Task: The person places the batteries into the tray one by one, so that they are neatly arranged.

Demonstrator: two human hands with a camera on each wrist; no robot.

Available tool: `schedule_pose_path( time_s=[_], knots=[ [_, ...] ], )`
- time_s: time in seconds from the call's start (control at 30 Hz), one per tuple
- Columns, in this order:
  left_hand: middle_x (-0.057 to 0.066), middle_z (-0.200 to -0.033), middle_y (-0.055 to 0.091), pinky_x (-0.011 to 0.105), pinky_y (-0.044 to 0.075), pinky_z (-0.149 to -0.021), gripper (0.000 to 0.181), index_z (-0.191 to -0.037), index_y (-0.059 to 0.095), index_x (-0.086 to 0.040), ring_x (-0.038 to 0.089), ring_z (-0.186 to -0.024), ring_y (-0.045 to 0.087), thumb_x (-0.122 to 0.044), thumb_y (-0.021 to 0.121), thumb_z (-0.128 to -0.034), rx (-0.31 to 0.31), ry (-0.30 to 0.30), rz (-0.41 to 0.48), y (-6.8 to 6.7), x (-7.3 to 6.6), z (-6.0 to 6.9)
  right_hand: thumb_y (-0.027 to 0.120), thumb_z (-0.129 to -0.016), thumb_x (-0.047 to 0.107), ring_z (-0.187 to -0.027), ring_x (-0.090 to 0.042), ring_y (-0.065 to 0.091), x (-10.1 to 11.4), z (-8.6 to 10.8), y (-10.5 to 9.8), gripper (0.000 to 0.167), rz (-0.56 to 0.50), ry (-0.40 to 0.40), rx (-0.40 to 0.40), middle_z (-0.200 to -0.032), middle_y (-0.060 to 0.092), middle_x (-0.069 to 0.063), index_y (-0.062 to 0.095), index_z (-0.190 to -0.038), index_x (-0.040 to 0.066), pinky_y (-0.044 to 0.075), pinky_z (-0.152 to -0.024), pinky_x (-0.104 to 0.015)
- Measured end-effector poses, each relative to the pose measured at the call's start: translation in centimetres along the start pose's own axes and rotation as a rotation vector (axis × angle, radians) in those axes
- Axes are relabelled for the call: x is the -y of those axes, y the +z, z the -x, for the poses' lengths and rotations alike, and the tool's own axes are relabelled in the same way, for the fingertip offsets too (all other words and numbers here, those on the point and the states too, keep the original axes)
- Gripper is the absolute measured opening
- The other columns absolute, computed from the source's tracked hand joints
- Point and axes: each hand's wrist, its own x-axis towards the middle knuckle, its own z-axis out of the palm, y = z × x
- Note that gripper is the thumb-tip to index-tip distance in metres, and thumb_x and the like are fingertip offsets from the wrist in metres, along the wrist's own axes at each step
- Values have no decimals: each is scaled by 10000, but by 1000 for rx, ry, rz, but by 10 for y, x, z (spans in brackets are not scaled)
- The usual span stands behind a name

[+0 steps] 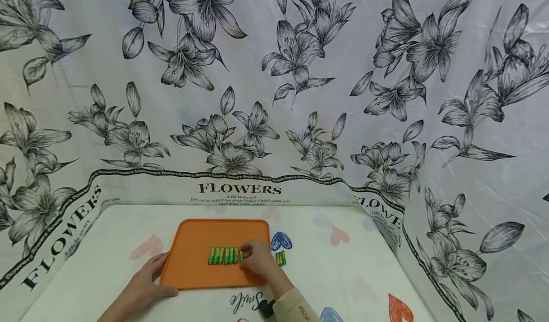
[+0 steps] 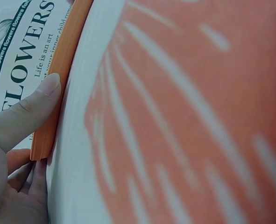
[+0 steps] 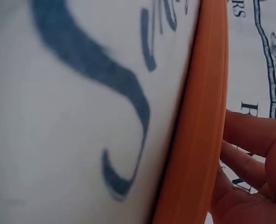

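Note:
An orange tray (image 1: 191, 241) lies on the table in the head view. A row of green-and-yellow batteries (image 1: 223, 256) stretches side by side across its middle. My left hand (image 1: 143, 286) grips the tray's left side near the front corner; in the left wrist view its thumb (image 2: 50, 85) lies against the orange wall. Over the tray's right part, my right hand (image 1: 259, 258) pinches a battery (image 1: 241, 256) at the row's right end, mostly hidden by the fingers. The right wrist view shows curled fingers (image 3: 252, 170) behind the tray wall (image 3: 198, 116); no battery shows there.
A small group of similar batteries (image 1: 280, 258) lies on the heart-printed tablecloth (image 1: 326, 279), just right of the tray. A small black object (image 1: 266, 308) is by the right sleeve. Flower-printed curtains (image 1: 240, 136) enclose the table's back and sides.

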Motion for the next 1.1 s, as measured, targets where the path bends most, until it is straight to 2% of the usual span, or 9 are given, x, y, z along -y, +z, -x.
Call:
schedule_pose_path(
  time_s=[0.17,0.37,0.5,0.6,0.7,0.8,0.93,1.1],
  knots=[
    [256,-1558,337,613,357,-1138,1222,-1557,298,43,492,-1400,407,-498,916,-652,0,-7,5,1,0,-2,849,-747,5,-810,-97,582,-8,6,-9,499,-34,-13,-27,-967,678,29,706,-1220,72,538,-689,-270],
    [261,-1560,331,643,339,-1139,1229,-1555,300,48,497,-1400,404,-500,919,-644,-2,-7,9,0,0,-2,847,-733,-24,-873,-181,612,-18,20,-47,534,-51,-15,-90,-1040,684,-86,682,-1240,11,545,-659,-276],
    [268,-1557,326,652,332,-1138,1220,-1557,291,50,503,-1405,391,-490,915,-657,0,-7,10,0,1,-1,861,-714,-16,-940,-249,627,-34,29,-72,559,49,2,-120,-1089,675,-123,684,-1243,22,571,-717,-341],
    [265,-1559,323,647,334,-1139,1223,-1560,287,45,500,-1406,391,-494,914,-658,1,-8,12,1,1,-1,882,-680,-21,-1000,-274,624,-49,34,-85,610,129,50,-112,-1141,667,-113,688,-1252,64,578,-831,-430],
    [260,-1559,327,627,345,-1138,1212,-1560,291,43,493,-1401,405,-491,911,-666,-4,-4,7,0,2,0,885,-664,-40,-1034,-281,617,-60,37,-90,637,150,96,-87,-1153,664,-101,692,-1257,93,562,-913,-497],
    [257,-1552,341,611,359,-1129,1185,-1555,301,47,486,-1390,427,-472,909,-680,-11,14,-2,0,3,2,886,-678,-24,-1022,-261,611,-68,38,-90,593,154,103,-75,-1114,664,-80,710,-1231,99,555,-927,-501],
    [258,-1548,347,606,368,-1123,1167,-1551,308,49,481,-1385,436,-461,907,-690,-11,22,-4,-1,3,2,889,-681,-3,-982,-242,610,-73,36,-90,497,153,67,-84,-1058,673,-63,737,-1147,76,560,-893,-475],
    [255,-1557,333,633,350,-1133,1200,-1559,300,36,487,-1396,414,-481,913,-666,-5,0,10,1,1,0,887,-690,20,-921,-218,600,-69,38,-93,455,121,86,-85,-1001,673,-47,727,-1114,63,568,-827,-430]
  ],
)
